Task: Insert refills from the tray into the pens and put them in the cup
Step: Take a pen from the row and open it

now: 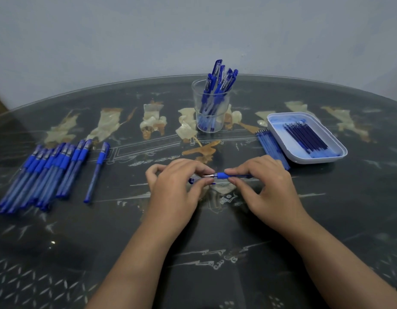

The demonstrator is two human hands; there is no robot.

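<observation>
Mostly hidden — cap [191, 180] in left hand [170, 188], pen [222, 175]

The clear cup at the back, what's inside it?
The cup holds a bunch of blue capped pens, standing caps up and leaning right. They overlap, so their exact number cannot be counted.

Single head-worn wide-angle view, looking forward and down across the worktop [215, 230] toward the wall [148, 36]; close above left hand [173, 188] and right hand [269, 186] at centre.
</observation>
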